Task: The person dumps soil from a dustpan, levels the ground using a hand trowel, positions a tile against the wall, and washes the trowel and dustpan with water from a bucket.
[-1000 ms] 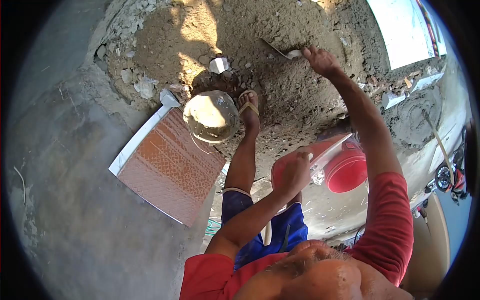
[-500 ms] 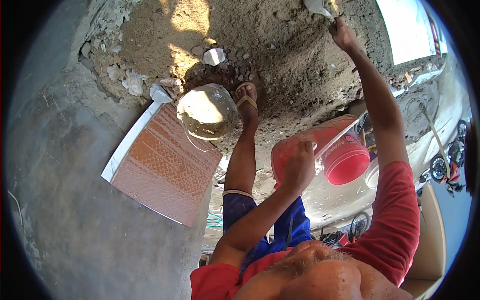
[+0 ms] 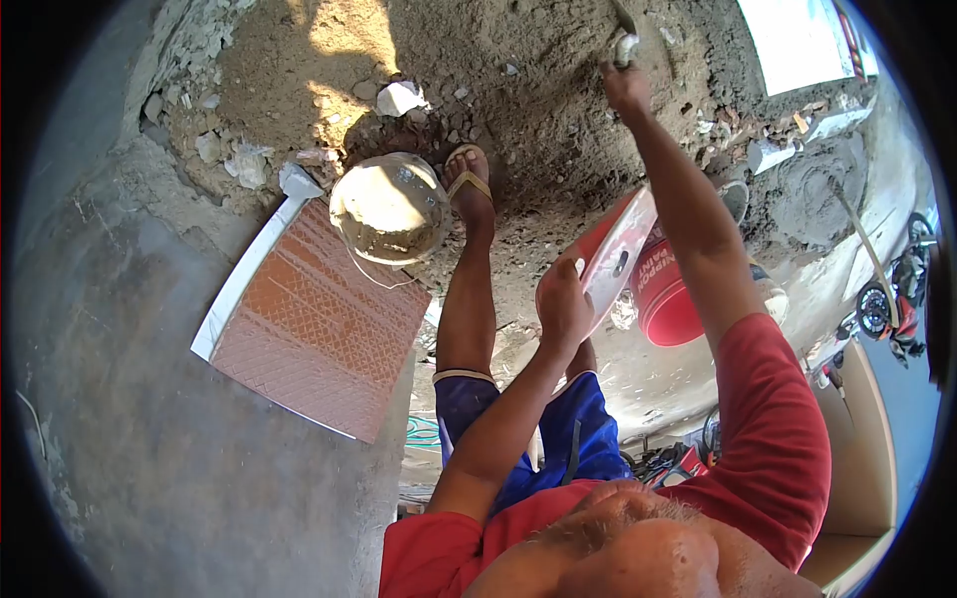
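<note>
My left hand [image 3: 566, 311] is closed on the near edge of a tilted red and white panel [image 3: 610, 261] with a dark slot in it. My right hand [image 3: 628, 92] reaches over the sandy ground [image 3: 543, 100], closed round the pale handle of a trowel [image 3: 626, 45]; its dark blade points toward the top edge of the view. Beside my sandalled foot stands a round bucket [image 3: 391, 211] with greyish material in it. The red paint bucket [image 3: 670, 299] lies tipped between the panel and my right forearm.
A ridged brown tile [image 3: 314, 324] with a white strip along one side lies on grey concrete [image 3: 120, 399]. White rubble [image 3: 401, 98] is near the bucket. At the upper right are a white sheet [image 3: 802, 45] and wet grey mix [image 3: 819, 199] with a stick. Motorcycles [image 3: 892, 289] stand beyond.
The trowel has swept away toward the top, then my right hand has come slightly left and down. The panel has tilted to show more of its slotted face. The scene has shifted left in view.
</note>
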`<move>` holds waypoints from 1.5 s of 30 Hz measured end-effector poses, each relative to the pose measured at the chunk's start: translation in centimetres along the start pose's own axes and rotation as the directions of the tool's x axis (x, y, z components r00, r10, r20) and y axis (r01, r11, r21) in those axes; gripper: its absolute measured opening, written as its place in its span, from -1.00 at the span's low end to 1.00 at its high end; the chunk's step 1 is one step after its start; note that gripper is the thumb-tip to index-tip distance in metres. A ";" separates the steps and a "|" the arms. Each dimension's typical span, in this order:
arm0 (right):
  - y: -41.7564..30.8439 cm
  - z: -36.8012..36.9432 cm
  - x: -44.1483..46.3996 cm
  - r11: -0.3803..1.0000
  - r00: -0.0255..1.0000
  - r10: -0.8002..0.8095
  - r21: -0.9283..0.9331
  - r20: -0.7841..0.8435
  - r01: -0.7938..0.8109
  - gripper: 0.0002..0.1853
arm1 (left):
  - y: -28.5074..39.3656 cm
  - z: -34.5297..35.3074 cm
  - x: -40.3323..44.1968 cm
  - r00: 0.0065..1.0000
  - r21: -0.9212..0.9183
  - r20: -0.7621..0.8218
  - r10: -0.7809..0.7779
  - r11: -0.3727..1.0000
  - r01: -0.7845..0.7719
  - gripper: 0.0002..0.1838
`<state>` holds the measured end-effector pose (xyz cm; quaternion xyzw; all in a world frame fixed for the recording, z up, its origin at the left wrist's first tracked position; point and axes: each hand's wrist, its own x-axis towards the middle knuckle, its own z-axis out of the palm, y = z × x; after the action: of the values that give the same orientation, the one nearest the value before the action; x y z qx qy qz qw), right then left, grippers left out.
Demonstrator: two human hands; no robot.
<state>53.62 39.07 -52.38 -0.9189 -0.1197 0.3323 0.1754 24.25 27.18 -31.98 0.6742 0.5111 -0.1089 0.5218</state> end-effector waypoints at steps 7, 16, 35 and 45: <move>-2.8 4.1 -14.2 0.998 0.990 -0.008 0.056 0.143 0.000 -0.56 | -5.5 5.1 -1.4 0.952 -0.006 0.009 -0.307 0.952 0.307 -0.51; 1.9 -2.1 -10.6 0.968 0.996 0.056 0.247 -0.064 -0.038 -0.67 | -15.4 9.4 5.0 0.993 0.203 -0.073 0.095 0.976 -0.078 -0.50; 5.6 -6.2 -3.7 0.989 0.972 -0.121 -0.109 -0.202 0.101 -0.51 | -18.3 -14.1 4.7 0.183 -1.000 -0.004 -0.983 0.007 0.016 -0.46; 4.3 1.6 -5.2 0.998 0.991 -0.052 -0.033 -0.122 0.049 -0.61 | -26.9 -13.8 2.9 0.559 -0.975 -0.204 -0.803 0.117 -0.189 -0.63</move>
<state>49.14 33.81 -52.25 -0.9369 -0.1369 0.2687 0.1769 -1.39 38.28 -43.93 0.0216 0.7633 0.3906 0.5142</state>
